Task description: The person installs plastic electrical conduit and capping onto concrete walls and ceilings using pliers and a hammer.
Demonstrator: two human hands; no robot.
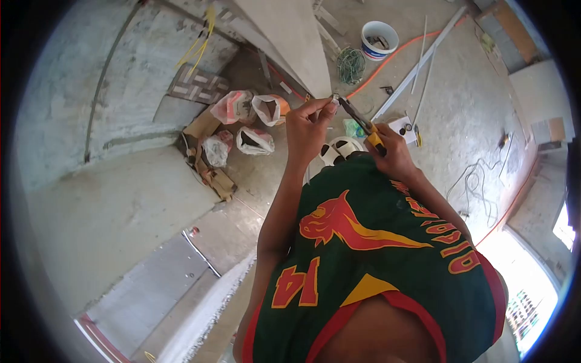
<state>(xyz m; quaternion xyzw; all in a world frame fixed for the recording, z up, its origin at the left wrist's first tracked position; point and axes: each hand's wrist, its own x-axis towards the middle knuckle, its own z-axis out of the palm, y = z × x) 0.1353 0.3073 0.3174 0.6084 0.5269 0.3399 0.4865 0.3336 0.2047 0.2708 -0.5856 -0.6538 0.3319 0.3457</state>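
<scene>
My left hand [307, 128] is raised in front of my body, thumb and forefinger pinched on a small pale metallic-looking piece [336, 99]. What exactly this piece is, I cannot make out. My right hand [393, 152] is wrapped round the yellow-and-black handles of a pair of pliers [358, 118]. Their dark jaws point up and left, and the tip reaches right beside the small piece; whether it touches or grips it is too small to tell. Below the hands, my black-and-white footwear [339, 148] shows on the floor.
Several open sacks [254, 142] stand left of my hands, near torn cardboard [218, 181]. Ahead are a white bucket [379, 39], a green wire coil [351, 65] and an orange hose [393, 57]. Long metal strips [417, 69] and a grey cable [478, 181] lie rightward.
</scene>
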